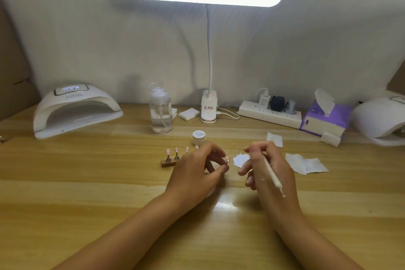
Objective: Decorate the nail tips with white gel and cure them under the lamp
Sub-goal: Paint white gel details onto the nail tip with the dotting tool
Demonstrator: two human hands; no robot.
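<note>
My left hand [198, 166] pinches a pink nail tip [227, 161] on its small stand between thumb and fingers, just above the wooden table [87, 182]. My right hand [266, 166] grips a thin white brush [272, 174], whose rear end points back toward my wrist. A wooden holder [169, 162] to the left of my left hand carries several more pink nail tips [176, 150] on metal stands. The small white gel jar [199, 137], lid on, stands just behind my hands. The white curing lamp [76, 109] sits at the back left with its display lit.
A clear pump bottle [160, 114], a clip-on desk light [209, 105], a power strip [270, 114] and a purple tissue pack [326, 119] line the back. White wipes [306, 163] lie right of my right hand. A second white lamp [381, 120] is at the far right.
</note>
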